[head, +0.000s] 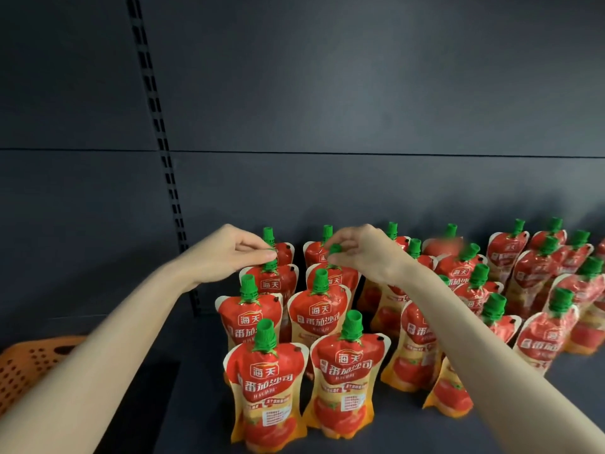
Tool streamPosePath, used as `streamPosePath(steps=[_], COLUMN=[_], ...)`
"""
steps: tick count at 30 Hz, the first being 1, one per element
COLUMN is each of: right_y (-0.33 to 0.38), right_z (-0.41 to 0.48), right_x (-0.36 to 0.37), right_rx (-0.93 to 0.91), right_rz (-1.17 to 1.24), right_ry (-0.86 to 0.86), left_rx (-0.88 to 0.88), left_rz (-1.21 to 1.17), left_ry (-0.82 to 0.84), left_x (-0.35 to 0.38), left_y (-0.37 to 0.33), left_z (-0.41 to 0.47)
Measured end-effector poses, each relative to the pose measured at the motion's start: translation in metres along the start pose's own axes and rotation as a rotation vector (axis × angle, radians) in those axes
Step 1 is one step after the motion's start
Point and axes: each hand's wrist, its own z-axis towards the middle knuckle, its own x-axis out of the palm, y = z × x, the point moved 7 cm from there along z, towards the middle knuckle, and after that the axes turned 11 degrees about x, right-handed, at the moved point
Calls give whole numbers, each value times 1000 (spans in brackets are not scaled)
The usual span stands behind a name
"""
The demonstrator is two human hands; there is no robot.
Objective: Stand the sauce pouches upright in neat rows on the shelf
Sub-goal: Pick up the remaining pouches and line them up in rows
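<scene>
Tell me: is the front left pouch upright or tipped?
Upright: the front left pouch stands on its base, green cap pointing up.

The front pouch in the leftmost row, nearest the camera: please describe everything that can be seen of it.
The front-left pouch stands upright on the dark shelf, label facing the camera. It looks like glossy flexible film: red above with white characters, yellow-orange below with a tomato picture, narrowed at the waist. A green ribbed cap tops it. Neither the left hand nor the right hand touches it; a matching pouch stands close on its right, contact unclear.
</scene>
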Motion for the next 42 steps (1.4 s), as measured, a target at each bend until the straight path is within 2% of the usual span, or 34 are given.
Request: streamPosePath(steps=[6, 11, 14, 17, 20, 22, 24, 34, 42], right_y=[3, 3, 7, 15, 21, 22, 19, 9, -3], right_z=[-2, -4, -10, -27, -38, -41, -41, -45, -46], right_x=[-1, -1, -9, -24, -15, 1, 11, 21, 7], right_rx=[-35, -42, -67, -146, -169, -152, -141, -118, -80], right_rz=[14, 3, 47, 220, 355, 358, 310, 297, 260], right_ry=[-13, -13, -75, -179, -26, 111, 161, 202, 186], left_rx=[47, 45, 88, 141, 145, 123, 87, 25, 48], left_rz=[35, 41, 55, 22, -66, -100, -126, -206, -180], left_ry=[-73, -70, -166, -272, -207, -139, -109, -208, -194], left_x=[-1, 0, -10, -21, -14, -4, 5, 22, 36], left_y=[-1, -4, -15, -27, -30, -26, -18, -9, -15], left_z=[0, -3, -11, -29, -47, -54, -58, -63, -47])
